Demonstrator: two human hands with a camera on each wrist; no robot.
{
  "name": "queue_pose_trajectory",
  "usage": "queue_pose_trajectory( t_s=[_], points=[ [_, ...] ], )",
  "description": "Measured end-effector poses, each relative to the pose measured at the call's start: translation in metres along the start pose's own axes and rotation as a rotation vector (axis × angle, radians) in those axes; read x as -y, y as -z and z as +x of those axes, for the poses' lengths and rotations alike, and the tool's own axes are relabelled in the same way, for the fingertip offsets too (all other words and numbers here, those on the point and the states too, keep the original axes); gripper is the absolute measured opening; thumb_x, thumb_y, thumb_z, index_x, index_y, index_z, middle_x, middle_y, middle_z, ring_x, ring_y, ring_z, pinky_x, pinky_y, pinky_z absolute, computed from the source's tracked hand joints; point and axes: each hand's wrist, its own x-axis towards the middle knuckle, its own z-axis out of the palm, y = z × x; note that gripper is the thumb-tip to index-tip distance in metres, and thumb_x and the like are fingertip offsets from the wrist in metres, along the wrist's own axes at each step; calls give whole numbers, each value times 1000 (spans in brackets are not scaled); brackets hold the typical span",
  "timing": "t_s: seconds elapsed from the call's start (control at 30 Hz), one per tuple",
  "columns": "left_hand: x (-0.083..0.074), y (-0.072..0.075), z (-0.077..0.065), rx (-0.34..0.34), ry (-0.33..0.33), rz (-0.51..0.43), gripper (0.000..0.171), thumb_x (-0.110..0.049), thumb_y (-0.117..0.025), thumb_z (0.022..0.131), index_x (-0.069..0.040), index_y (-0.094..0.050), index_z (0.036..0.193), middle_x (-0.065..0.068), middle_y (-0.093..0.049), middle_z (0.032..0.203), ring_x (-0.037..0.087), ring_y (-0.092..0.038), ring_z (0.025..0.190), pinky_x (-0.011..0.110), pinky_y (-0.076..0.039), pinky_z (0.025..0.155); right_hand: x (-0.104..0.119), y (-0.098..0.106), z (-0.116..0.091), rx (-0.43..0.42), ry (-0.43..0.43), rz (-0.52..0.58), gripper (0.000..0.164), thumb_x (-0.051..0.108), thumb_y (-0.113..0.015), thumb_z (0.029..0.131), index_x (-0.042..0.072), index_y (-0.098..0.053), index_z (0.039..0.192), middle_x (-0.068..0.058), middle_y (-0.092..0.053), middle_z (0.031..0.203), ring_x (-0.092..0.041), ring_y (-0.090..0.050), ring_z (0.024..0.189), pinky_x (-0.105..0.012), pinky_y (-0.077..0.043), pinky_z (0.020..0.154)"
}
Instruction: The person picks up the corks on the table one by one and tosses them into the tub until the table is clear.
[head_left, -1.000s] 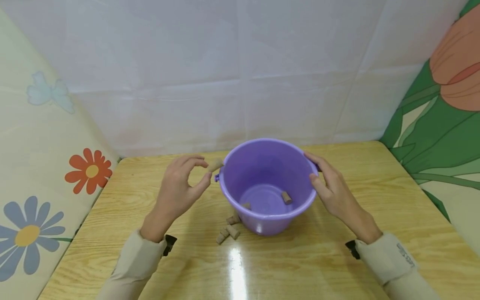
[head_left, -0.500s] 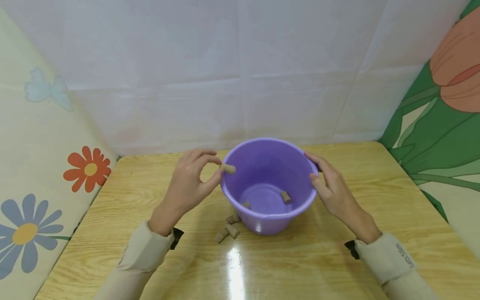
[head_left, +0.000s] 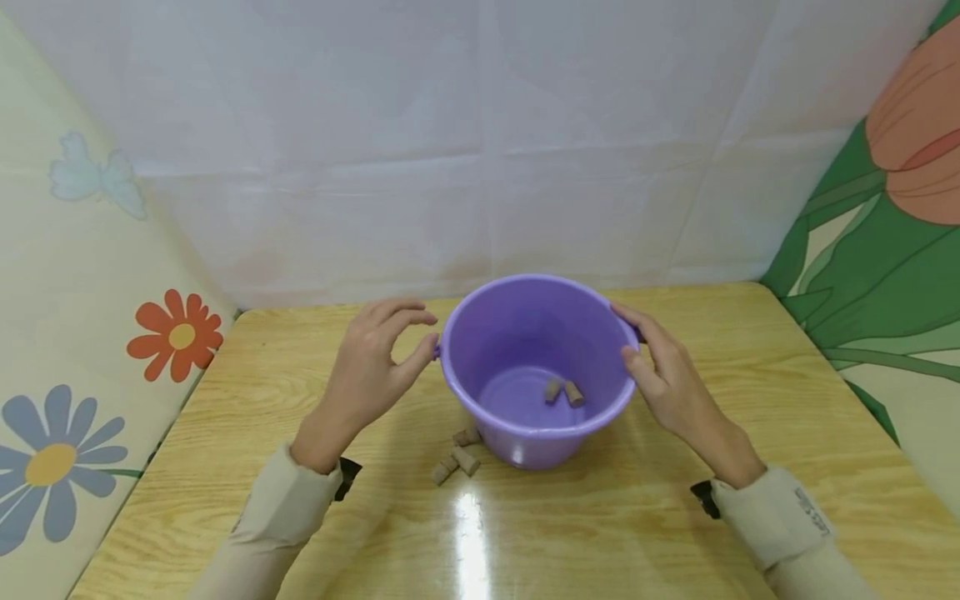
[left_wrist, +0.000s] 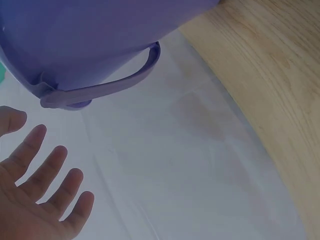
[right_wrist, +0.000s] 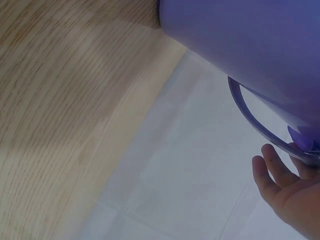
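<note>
A purple bucket point(head_left: 532, 437) stands on the wooden table, its mouth tilted toward me. Inside it, on the bottom, two small brown cork-like cylinders point(head_left: 573, 393) lie side by side. My left hand point(head_left: 363, 371) is at the left rim with its fingers spread and slightly bent, holding nothing. In the left wrist view that hand point(left_wrist: 37, 185) is just apart from the bucket's handle point(left_wrist: 107, 89). My right hand point(head_left: 671, 379) grips the right rim, thumb on the near side. Its fingers point(right_wrist: 274, 165) show beside the handle in the right wrist view.
Several more brown cylinders point(head_left: 466, 461) lie in a small heap on the table point(head_left: 615, 533), against the bucket's near left foot. A white sheet point(head_left: 360, 150) hangs behind the table. Flower-patterned panels point(head_left: 82, 333) stand at both sides.
My left hand moved right to the rim and let go of a brown cylinder, which fell into the bucket. A cylinder once showing inside the near left rim is out of sight. The right hand stayed.
</note>
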Motion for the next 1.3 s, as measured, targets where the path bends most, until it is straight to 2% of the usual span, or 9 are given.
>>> queue_pose_trajectory(
  t_s=[0.37, 0.5, 0.63, 0.77, 0.97, 1.3],
  points=[
    [11, 3, -15, 17, 28, 18, 17, -19, -65, 82, -8, -68, 95, 7, -66, 102, 25, -57, 101, 42, -43, 88, -1, 0, 0, 3, -6, -10, 50, 5, -43, 91, 10, -35, 140, -15, -54, 126, -16, -53, 105, -9, -40, 89],
    [15, 2, -21, 40, 49, 36, 18, -21, -65, 83, -9, -68, 95, 6, -66, 102, 25, -57, 100, 42, -44, 88, -1, 0, 0, -5, -1, 0, 50, 4, -43, 91, 10, -36, 139, -16, -54, 125, -16, -53, 105, -9, -40, 89],
    [18, -3, -30, 86, 68, 55, 19, -23, -65, 83, -9, -68, 95, 6, -66, 102, 26, -57, 100, 43, -45, 88, -1, 0, 0, -8, -5, -2, 50, 5, -44, 91, 11, -36, 140, -15, -54, 126, -11, -52, 107, -8, -39, 89],
    [20, -10, -39, 154, 90, 80, 18, -25, -66, 82, -11, -69, 93, 7, -66, 102, 27, -58, 100, 43, -46, 89, -1, -1, 0, -10, 1, -7, 50, 5, -44, 91, 10, -36, 140, -15, -54, 125, -12, -52, 106, -8, -40, 89],
    [21, -22, -51, 315, 137, 125, 18, -32, -66, 83, -15, -70, 89, 9, -65, 109, 30, -57, 104, 48, -46, 90, -2, -1, 0, -8, 4, -16, 50, 6, -44, 91, 11, -35, 140, -15, -54, 126, -6, -51, 107, -8, -40, 89],
    [22, -39, -66, 544, 176, 101, 20, -37, -67, 81, -19, -71, 88, 9, -63, 115, 33, -56, 108, 49, -45, 92, -3, -1, 0, -5, 2, -12, 50, 6, -44, 91, 11, -35, 140, -14, -54, 126, -8, -51, 107, -8, -40, 89]
  ],
)
